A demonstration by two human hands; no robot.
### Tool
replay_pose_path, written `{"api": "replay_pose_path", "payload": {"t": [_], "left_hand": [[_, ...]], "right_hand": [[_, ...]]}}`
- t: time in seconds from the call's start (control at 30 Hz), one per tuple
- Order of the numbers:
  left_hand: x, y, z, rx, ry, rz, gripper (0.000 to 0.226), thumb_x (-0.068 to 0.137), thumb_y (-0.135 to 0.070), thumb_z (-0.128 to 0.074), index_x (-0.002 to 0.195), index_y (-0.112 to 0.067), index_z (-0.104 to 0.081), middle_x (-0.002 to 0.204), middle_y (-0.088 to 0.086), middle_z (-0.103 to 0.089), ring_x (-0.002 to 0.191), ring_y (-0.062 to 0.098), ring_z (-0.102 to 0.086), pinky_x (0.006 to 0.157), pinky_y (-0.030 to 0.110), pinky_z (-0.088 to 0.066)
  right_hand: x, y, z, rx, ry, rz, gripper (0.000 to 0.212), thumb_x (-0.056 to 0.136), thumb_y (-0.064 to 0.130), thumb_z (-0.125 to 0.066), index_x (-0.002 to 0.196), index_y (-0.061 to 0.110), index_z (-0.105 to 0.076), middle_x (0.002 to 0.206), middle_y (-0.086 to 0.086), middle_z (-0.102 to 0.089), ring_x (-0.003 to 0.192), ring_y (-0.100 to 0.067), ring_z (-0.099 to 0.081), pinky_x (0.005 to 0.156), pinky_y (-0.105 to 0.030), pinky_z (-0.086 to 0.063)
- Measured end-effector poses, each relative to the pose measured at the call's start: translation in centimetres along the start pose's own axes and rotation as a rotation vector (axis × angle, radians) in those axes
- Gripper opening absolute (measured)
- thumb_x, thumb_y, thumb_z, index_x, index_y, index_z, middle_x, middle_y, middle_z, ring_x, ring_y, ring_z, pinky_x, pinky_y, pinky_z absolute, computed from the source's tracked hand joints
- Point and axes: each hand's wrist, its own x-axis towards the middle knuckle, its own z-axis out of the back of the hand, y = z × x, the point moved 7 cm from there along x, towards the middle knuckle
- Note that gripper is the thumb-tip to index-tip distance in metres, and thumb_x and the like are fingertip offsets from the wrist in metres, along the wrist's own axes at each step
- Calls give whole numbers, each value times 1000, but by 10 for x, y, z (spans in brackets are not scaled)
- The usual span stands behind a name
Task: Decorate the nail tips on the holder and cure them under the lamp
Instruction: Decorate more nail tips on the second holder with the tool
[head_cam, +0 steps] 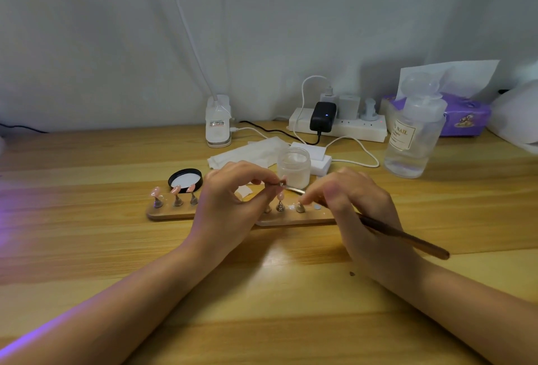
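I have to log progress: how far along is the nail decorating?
Looks done: three pink tips stand on the wooden holder. In hand: the left hand pinches one stand, and the right hand works on it with a brush. Left: other stands, then curing; no tip is under the lamp.

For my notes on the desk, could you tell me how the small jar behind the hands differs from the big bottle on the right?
The jar is short and squat; the bottle is far taller. The jar stands open, its black lid lying to its left on the table; the bottle is capped with a clear domed top. The jar's contents look milky white; the bottle holds clear liquid and carries a label. Both are see-through and upright.
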Motion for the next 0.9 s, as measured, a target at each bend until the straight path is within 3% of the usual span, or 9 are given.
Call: {"api": "replay_pose_path", "payload": {"t": [0.07,0.23,0.37,0.5,0.7,0.9], "left_hand": [[0,-1,0,4,-3,8,10,75,-16,-70,83,-20,-67,77,-16,-63,75,3,-57,70,17,-44],[0,1,0,-1,-2,29,10,75,-17,-71,83,-21,-66,77,-14,-64,74,6,-58,69,23,-45],[0,1,1,14,-2,37,11,75,-16,-72,84,-19,-67,77,-15,-64,75,5,-58,70,21,-45],[0,0,0,5,2,34,11,75,-18,-69,85,-21,-66,78,-15,-64,76,4,-59,70,23,-47],[0,-2,0,1,2,33,11,74,-19,-69,84,-21,-67,77,-15,-65,76,3,-59,70,17,-46],[0,0,1,-4,-3,44,14,74,-13,-71,85,-20,-67,77,-16,-65,77,2,-60,70,12,-44]], "right_hand": [[-2,2,1,24,-20,38,51,97,39,-29,70,15,-66,71,11,-62,74,-6,-56,74,-39,-41],[1,-4,1,-15,-10,-54,30,91,32,-32,79,28,-59,78,22,-57,80,-1,-54,74,-33,-43],[0,1,1,22,-8,4,42,95,34,-32,72,20,-64,72,19,-58,75,1,-54,75,-31,-40],[1,-4,3,36,-13,-89,30,91,33,-32,79,31,-60,78,22,-58,81,-1,-56,73,-34,-45],[-1,1,3,61,-11,-40,38,92,26,-31,69,23,-61,68,14,-61,73,3,-55,75,-31,-40],[0,-7,2,66,13,-141,33,90,36,-32,77,29,-61,78,15,-63,84,-2,-57,76,-36,-45]]}}
